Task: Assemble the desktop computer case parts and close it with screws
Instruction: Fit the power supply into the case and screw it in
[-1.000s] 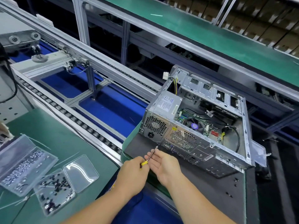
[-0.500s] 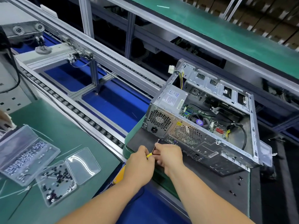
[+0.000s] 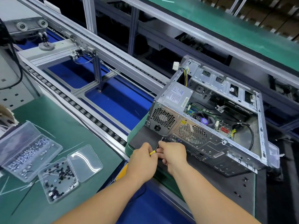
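Desktop case (image 3: 208, 126): laid on its side at 3 o'clock of the view, open side up with motherboard and cables exposed, rear panel turned toward the person so its screw points can be reached.
Dark mat (image 3: 145, 139): spread under the case, presumably to stop sliding and scratching.
Screwdriver (image 3: 156, 147): a slim one with a yellow collar, angled up toward 1 o'clock, tip set at the rear panel's lower edge below the power supply (image 3: 166, 115).
Left hand (image 3: 142, 160): closed around the screwdriver handle, judged to supply the turning.
Right hand (image 3: 173, 155): pressed against the left, fingers pinched on the shaft near the tip, apparently steadying it.
Screw: too small to be made out at the tip.
Screw trays (image 3: 37, 160): opened on the green bench at 9 o'clock, kept near for refills.
Side cover: not seen fitted; closing is judged not yet done.
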